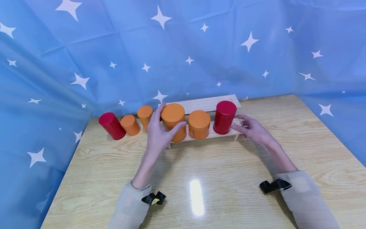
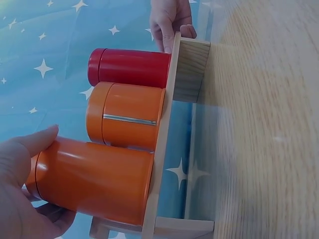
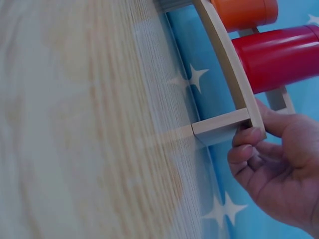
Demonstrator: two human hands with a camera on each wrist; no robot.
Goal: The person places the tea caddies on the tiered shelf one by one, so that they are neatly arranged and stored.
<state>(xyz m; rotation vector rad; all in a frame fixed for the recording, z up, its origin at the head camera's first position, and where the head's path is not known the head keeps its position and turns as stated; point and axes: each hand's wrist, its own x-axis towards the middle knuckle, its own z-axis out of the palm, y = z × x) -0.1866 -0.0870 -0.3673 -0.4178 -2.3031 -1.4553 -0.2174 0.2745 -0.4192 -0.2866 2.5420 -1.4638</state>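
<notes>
Clasping the large orange canister (image 1: 173,118) in the left grip (image 1: 159,133), pinching the wooden rack (image 1: 207,103) at one end with the right grip (image 1: 253,129).

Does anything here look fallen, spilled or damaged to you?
Nothing stands out. On the wooden rack, the red canister, the smaller orange canister and the larger orange canister in the left hand stand upright. No spill or damage shows.

Cannot fully see the slim orange tin (image 1: 144,117) behind the left fingers (image 1: 158,115), nor, past the right wrist view's edge, the red tin (image 3: 276,57).
</notes>
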